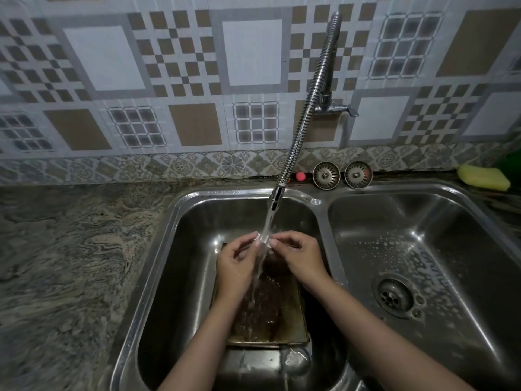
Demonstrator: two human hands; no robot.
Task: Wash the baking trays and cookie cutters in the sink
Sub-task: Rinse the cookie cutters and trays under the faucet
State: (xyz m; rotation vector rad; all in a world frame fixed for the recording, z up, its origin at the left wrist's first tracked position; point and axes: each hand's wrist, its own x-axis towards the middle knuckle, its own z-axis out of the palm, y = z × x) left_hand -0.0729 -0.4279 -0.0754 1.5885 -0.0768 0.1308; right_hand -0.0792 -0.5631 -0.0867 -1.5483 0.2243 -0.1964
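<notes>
Under the tap (277,190), cutter (264,240) pinched between left hand (236,261) and right hand (301,256), directly above tray (290,314).

baking tray (284,320) in left sink basin (180,277), sponge (483,176) far right

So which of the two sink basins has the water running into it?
The left basin, where both hands work under the tap's stream above a baking tray. The right basin holds only soap flecks around its drain.
</notes>
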